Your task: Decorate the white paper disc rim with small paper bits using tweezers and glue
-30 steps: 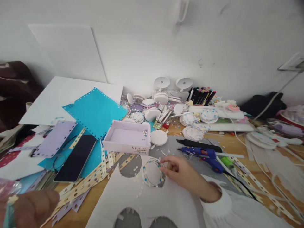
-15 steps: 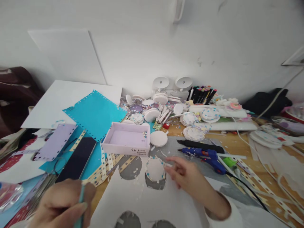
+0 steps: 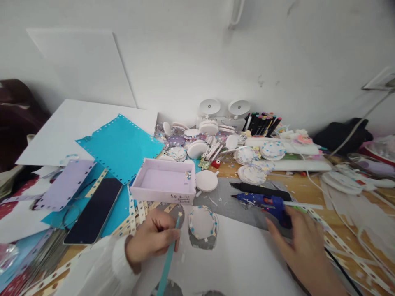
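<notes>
My left hand (image 3: pixel 156 238) is closed around slim teal tweezers (image 3: pixel 167 263), whose narrow end points away from me. A tiny cream star (image 3: pixel 180 214) shows at that tip; whether it is gripped I cannot tell. Just right of it a round white disc (image 3: pixel 203 222), edged with small blue and cream stars, lies over a cut-out in the white sheet (image 3: pixel 240 250). My right hand (image 3: pixel 304 246) is at the blue glue gun (image 3: pixel 265 202), thumb and fingers spread on either side of its handle. The fingertips are partly hidden behind the gun, so contact is unclear.
A lilac box (image 3: pixel 163 197) stands behind the disc, beside a plain white disc (image 3: pixel 206 181). Behind it are piled decorated discs (image 3: pixel 246 154) and markers (image 3: pixel 262 124). A black pen-like tool (image 3: pixel 259 189) lies by the gun. A phone (image 3: pixel 94 211) and turquoise sheet (image 3: pixel 121 146) are left.
My left hand has moved right and forward with the tweezers, close to the decorated disc. My right hand has left the disc and moved right to the glue gun.
</notes>
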The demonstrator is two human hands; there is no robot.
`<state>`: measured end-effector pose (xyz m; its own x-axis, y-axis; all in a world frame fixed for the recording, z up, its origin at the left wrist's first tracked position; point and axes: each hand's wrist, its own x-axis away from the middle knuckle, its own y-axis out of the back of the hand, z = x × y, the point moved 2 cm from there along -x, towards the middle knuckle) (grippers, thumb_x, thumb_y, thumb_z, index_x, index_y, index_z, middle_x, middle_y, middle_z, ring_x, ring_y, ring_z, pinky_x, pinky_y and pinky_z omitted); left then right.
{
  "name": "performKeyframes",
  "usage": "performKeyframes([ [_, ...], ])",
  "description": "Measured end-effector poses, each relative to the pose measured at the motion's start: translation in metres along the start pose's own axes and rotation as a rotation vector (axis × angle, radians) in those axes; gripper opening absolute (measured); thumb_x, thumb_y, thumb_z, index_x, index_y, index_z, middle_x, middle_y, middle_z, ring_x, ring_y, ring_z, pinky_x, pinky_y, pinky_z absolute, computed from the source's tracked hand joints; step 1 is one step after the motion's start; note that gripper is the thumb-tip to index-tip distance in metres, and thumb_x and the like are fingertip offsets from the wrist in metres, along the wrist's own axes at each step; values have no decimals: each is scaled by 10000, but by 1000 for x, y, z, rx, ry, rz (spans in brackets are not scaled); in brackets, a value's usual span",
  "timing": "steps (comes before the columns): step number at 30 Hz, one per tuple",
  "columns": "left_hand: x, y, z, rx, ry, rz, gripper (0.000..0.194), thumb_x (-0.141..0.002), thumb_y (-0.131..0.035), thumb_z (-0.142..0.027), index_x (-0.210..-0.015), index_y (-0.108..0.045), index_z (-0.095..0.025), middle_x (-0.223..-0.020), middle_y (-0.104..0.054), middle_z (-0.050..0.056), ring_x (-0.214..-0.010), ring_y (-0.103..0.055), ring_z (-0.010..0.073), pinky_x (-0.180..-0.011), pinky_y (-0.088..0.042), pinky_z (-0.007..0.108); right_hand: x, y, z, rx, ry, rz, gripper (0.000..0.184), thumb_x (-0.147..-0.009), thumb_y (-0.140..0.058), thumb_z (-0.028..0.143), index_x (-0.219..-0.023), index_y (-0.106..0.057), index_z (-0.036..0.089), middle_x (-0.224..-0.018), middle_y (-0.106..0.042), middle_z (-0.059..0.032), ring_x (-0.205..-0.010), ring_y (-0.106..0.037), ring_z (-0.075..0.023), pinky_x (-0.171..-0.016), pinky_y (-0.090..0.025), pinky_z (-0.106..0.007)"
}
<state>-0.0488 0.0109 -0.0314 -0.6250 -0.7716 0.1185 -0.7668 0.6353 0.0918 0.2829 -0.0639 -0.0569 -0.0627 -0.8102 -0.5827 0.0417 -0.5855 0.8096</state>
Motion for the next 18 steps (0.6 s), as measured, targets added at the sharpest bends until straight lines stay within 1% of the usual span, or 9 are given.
performKeyframes([
  [2, 2, -3, 4, 10, 15, 16, 463, -772, -592, -453, -452, -592, -120, -295, -320, -44, -270, -260, 49, -308, -186, 183, -4, -10, 1, 43, 89, 44, 416, -929, -330, 474, -976, -536, 115, -850, -585, -161, -813, -541, -331, -729, -447, -480],
  [4, 3, -6, 5, 18, 26, 34, 416, -758, -612, -396, -451, -594, -116, -303, -337, -43, -277, -268, 45, -312, -189, 176, -6, -17, -1, 50, 125, 62, 328, -939, -336, 402, -908, -535, 143, -805, -581, -141, -754, -538, -308, -691, -447, -448],
  [6, 4, -9, 6, 28, 34, 43, 392, -745, -621, -373, -451, -588, -115, -306, -340, -46, -278, -271, 43, -311, -187, 170, -9, -18, -5, 26, 149, 61, 263, -935, -345, 341, -883, -524, 155, -780, -576, -130, -712, -542, -286, -653, -447, -415],
  [8, 3, -11, 6, 40, 40, 44, 404, -743, -613, -386, -442, -567, -121, -302, -328, -52, -271, -262, 41, -303, -182, 168, -14, -10, -7, -25, 129, 47, 233, -924, -348, 318, -893, -517, 160, -780, -575, -130, -703, -559, -283, -628, -444, -399],
  [11, 3, -13, 4, 49, 53, 46, 425, -750, -590, -413, -434, -529, -135, -299, -310, -61, -259, -247, 39, -294, -172, 168, -26, 12, -5, -203, -68, 9, 284, -898, -360, 393, -986, -516, 174, -882, -608, -155, -790, -601, -315, -639, -455, -418],
  [12, 2, -13, 3, 47, 58, 50, 429, -752, -585, -413, -430, -516, -138, -301, -314, -60, -261, -247, 39, -294, -171, 169, -30, 18, -2, -260, -182, 25, 306, -874, -409, 453, -989, -524, 193, -871, -623, -137, -768, -614, -305, -625, -462, -410],
  [14, 1, -15, 2, 33, 66, 57, 431, -755, -575, -397, -419, -488, -143, -309, -334, -53, -273, -252, 37, -301, -169, 172, -35, 26, 8, -320, -399, 43, 319, -761, -566, 541, -844, -532, 235, -708, -618, -78, -605, -604, -266, -526, -446, -375],
  [16, 0, -16, 2, 16, 70, 66, 435, -756, -562, -381, -405, -447, -151, -316, -346, -47, -287, -255, 36, -309, -170, 177, -35, 25, 24, -443, -456, 29, 313, -687, -645, 517, -778, -511, 248, -646, -605, -44, -553, -588, -239, -505, -456, -360],
  [18, 0, -17, 4, 2, 69, 77, 441, -752, -551, -368, -396, -388, -164, -323, -335, -46, -303, -252, 35, -322, -171, 183, -30, 16, 41, -523, -405, 52, 267, -674, -665, 450, -733, -488, 260, -577, -583, -4, -491, -557, -201, -464, -449, -325],
])
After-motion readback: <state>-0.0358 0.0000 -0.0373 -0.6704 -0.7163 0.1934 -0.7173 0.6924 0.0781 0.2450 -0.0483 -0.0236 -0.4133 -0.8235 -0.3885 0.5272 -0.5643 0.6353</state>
